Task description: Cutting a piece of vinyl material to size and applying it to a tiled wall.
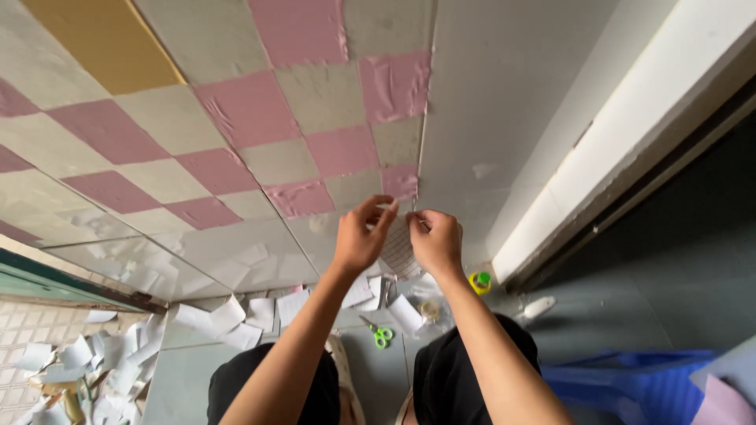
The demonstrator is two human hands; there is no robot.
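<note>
My left hand [361, 236] and my right hand [435, 240] are raised together in front of a wall tiled in a pink and cream checker pattern [260, 142]. Both pinch the top edge of a small pale grid-patterned sheet [400, 250] that hangs between them. The hands are close to the lowest pink square [402, 181] near the wall's corner. My knees in black trousers [441, 370] show below.
Scattered white paper scraps [228, 319] lie on the grey floor. Green-handled scissors [380, 334], a clear tape roll [429, 311] and a yellow-green tape roll [479, 281] lie by my knees. A white door frame [598, 157] runs at right; blue fabric [630, 386] lies lower right.
</note>
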